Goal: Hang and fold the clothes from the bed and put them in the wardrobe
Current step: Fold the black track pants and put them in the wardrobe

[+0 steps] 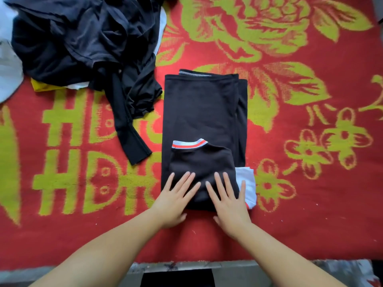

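Observation:
A black garment (202, 112) lies folded into a long rectangle on the red bed cover (290, 224). A sleeve with a white-and-orange striped cuff (189, 144) is folded over its near end, and a white part (247, 183) sticks out at the near right. My left hand (176, 198) and my right hand (228, 200) lie flat on the garment's near end, side by side, fingers spread, gripping nothing.
A heap of dark clothes (83, 38) sits at the far left, one black sleeve (132, 137) trailing toward the folded garment. Yellow (40, 87) and white cloth (8, 65) show under the heap. The bed's near edge (186, 265) runs along the bottom.

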A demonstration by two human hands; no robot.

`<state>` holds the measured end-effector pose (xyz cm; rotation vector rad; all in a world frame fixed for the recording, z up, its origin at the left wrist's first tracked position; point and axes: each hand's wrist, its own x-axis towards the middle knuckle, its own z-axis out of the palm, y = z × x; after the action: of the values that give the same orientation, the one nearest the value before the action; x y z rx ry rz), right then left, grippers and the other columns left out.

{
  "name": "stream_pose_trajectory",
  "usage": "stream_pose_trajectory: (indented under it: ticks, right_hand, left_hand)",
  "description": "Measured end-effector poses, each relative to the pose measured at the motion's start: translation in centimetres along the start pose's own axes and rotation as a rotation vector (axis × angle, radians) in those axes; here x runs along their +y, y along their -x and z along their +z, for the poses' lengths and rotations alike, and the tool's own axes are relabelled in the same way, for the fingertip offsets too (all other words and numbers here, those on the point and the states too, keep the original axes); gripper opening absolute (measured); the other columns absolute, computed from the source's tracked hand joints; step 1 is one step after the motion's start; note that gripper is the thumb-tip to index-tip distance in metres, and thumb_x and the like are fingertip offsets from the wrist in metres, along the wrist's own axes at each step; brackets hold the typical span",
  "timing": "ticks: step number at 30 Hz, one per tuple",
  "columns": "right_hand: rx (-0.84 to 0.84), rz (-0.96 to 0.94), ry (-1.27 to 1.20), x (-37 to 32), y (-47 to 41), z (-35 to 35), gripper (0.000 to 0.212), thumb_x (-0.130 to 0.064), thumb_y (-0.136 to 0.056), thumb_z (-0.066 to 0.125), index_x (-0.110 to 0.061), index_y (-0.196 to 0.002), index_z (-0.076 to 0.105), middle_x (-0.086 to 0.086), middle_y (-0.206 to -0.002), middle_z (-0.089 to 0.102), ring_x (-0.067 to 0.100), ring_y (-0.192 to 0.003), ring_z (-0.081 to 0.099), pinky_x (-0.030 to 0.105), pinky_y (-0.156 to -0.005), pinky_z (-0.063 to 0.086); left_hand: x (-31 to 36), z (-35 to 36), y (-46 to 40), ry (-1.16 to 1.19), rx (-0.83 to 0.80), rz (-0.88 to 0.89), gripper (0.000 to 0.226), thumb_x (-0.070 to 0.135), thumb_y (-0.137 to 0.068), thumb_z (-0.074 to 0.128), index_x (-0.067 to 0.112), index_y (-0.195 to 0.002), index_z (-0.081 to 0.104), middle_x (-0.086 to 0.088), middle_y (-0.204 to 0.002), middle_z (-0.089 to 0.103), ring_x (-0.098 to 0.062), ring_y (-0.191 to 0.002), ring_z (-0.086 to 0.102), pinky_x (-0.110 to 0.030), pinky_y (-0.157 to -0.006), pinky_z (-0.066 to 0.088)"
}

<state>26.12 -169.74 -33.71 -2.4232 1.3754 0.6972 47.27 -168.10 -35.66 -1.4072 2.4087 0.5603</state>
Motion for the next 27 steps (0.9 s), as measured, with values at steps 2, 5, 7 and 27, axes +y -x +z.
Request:
stream_pose_trajectory:
  ticks: [2, 5, 7, 27]
  right_hand:
    - [-0.087, 0.066, 0.031, 1.0, -0.3, 1.6, 0.137, -0.027, -0.024, 0.095, -0.018, -0.144, 0.030, 0.014, -0.151, 0.036, 0.035, -0.140, 0.024, 0.072, -0.102, 0.010]
    - [-0.069, 0.073, 0.022, 2.3, -2.3, 1.6, 0.122, -0.015, -0.058, 0.085, -0.029, -0.150, 0.006, 0.007, -0.159, 0.000, 0.035, -0.146, 0.002, 0.072, -0.103, 0.018]
    - [-0.087, 0.042, 0.015, 2.4, -3.2, 1.3, 0.106, -0.009, -0.081, 0.066, -0.032, -0.144, -0.016, 0.003, -0.149, -0.030, 0.035, -0.146, -0.012, 0.063, -0.109, 0.018]
    - [-0.606, -0.033, -0.301, 6.1, -5.5, -13.1, 0.032, -0.013, -0.081, 0.060, -0.020, -0.113, 0.059, 0.003, -0.106, 0.061, 0.019, -0.095, 0.057, 0.023, -0.071, 0.039]
  left_hand:
    - [0.4, 1.2, -0.5, -0.055, -0.216, -0.040, 0.107, 0.038, -0.083, 0.061, 0.015, -0.148, -0.020, -0.014, -0.153, -0.030, -0.027, -0.136, -0.034, -0.060, -0.111, -0.008]
    - [0.3, 1.9, -1.5, -0.092, -0.220, -0.118, 0.094, 0.018, -0.091, 0.050, 0.014, -0.146, -0.026, -0.011, -0.146, -0.041, -0.028, -0.128, -0.043, -0.061, -0.111, -0.010]
    - [0.2, 2.4, -1.5, -0.082, -0.197, -0.136, 0.082, 0.007, -0.094, 0.040, 0.012, -0.148, -0.022, -0.010, -0.142, -0.043, -0.028, -0.129, -0.041, -0.059, -0.113, -0.006]
    - [-7.9, -11.0, -3.0, 0.653, -0.543, -0.302, 0.023, -0.007, -0.076, 0.046, 0.015, -0.071, 0.052, 0.001, -0.062, 0.044, -0.017, -0.060, 0.041, -0.026, -0.050, 0.029]
